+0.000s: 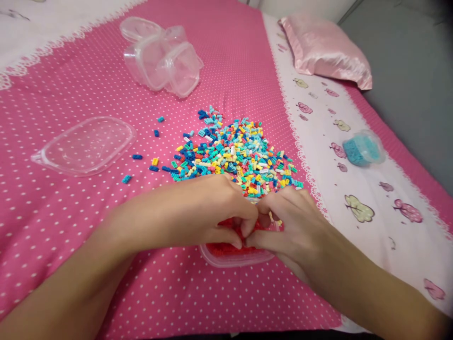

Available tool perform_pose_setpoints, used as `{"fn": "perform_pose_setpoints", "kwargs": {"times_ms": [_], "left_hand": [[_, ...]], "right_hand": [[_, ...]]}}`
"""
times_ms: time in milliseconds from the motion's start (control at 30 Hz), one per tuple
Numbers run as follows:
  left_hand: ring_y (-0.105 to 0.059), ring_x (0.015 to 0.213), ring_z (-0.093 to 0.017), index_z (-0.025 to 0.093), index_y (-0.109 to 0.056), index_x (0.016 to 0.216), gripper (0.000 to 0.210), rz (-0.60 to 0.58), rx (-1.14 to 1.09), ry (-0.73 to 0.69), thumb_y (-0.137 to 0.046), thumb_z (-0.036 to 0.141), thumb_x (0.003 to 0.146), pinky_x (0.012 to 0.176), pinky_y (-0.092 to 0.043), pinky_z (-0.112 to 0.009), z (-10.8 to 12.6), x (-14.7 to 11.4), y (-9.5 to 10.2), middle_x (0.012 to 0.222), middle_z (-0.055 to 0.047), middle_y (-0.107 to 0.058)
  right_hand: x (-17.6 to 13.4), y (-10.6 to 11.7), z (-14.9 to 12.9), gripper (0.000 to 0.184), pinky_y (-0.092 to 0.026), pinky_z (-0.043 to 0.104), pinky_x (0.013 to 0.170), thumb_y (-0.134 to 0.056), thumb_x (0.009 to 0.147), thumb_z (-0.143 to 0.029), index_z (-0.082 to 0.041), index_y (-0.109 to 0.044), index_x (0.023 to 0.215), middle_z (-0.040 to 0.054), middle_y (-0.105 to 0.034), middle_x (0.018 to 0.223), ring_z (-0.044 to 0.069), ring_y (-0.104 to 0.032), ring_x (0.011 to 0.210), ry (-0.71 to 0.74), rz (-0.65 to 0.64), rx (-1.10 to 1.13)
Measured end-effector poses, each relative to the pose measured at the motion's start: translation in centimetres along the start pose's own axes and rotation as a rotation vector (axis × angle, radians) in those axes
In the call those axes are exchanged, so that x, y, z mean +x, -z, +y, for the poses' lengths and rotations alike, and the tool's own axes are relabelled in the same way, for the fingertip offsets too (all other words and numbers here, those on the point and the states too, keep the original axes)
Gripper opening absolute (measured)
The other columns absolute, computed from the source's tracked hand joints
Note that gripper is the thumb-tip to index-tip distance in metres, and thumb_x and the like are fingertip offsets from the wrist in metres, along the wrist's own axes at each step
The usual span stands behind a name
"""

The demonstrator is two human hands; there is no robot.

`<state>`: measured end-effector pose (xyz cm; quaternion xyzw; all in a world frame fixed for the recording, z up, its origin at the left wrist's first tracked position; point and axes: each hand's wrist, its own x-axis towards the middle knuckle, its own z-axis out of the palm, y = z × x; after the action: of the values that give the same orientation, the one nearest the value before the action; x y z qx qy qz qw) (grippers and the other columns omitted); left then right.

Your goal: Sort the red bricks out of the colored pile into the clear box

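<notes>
A clear plastic container (237,260) with red toy bricks (219,248) in it sits right in front of me on the bedspread. Over it, my left hand (226,205) is closed, thumb and fingers pinched together. My right hand (292,217) meets it from the other side, also in a pinch. The fingertips of both hands come together above the red bricks and hide whatever may be between them. Just beyond my hands spreads a pile of small multicoloured toy bricks (233,153), its near edge partly covered by them.
A clear lid (88,146) lies flat at the left, near several stray bricks. Empty clear containers (159,61) are heaped at the back. To the right stands a container of light blue bricks (357,150). A pink pillow (325,49) lies at the far right.
</notes>
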<state>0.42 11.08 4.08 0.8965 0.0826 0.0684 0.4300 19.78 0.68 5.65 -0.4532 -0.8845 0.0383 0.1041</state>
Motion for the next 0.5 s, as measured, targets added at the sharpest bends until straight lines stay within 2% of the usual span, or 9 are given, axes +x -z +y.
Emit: {"fn": "perform_pose_setpoints", "kwargs": {"times_ms": [167, 367, 500], "left_hand": [[-0.055, 0.061, -0.008, 0.021, -0.071, 0.073, 0.018, 0.006, -0.001, -0.004, -0.069, 0.005, 0.082, 0.057, -0.04, -0.019, 0.11, -0.03, 0.05, 0.069, 0.007, -0.066], [-0.06, 0.065, -0.007, 0.02, -0.07, 0.077, 0.016, -0.074, -0.018, -0.038, -0.07, 0.009, 0.087, 0.064, -0.042, -0.018, 0.29, -0.1, 0.1, 0.074, 0.006, -0.069], [-0.06, 0.065, -0.008, 0.02, -0.07, 0.077, 0.015, -0.085, -0.004, -0.063, -0.069, 0.01, 0.088, 0.065, -0.043, -0.019, 0.29, -0.16, 0.02, 0.073, 0.006, -0.07]], "right_hand": [[-0.17, 0.06, 0.19, 0.034, -0.029, 0.035, 0.071, -0.049, 0.103, -0.024, -0.025, -0.075, 0.081, 0.0048, -0.058, 0.079, 0.02, -0.046, 0.079, -0.025, -0.028, 0.027], [-0.51, -0.19, 0.58, 0.03, -0.027, 0.036, 0.074, -0.051, 0.102, -0.023, -0.024, -0.074, 0.083, 0.0039, -0.058, 0.084, 0.02, -0.045, 0.084, -0.043, -0.038, 0.098], [-0.45, -0.15, 0.55, 0.031, -0.027, 0.036, 0.076, -0.05, 0.103, -0.023, -0.025, -0.074, 0.085, 0.0039, -0.057, 0.085, 0.021, -0.045, 0.085, -0.026, -0.076, 0.126]]}}
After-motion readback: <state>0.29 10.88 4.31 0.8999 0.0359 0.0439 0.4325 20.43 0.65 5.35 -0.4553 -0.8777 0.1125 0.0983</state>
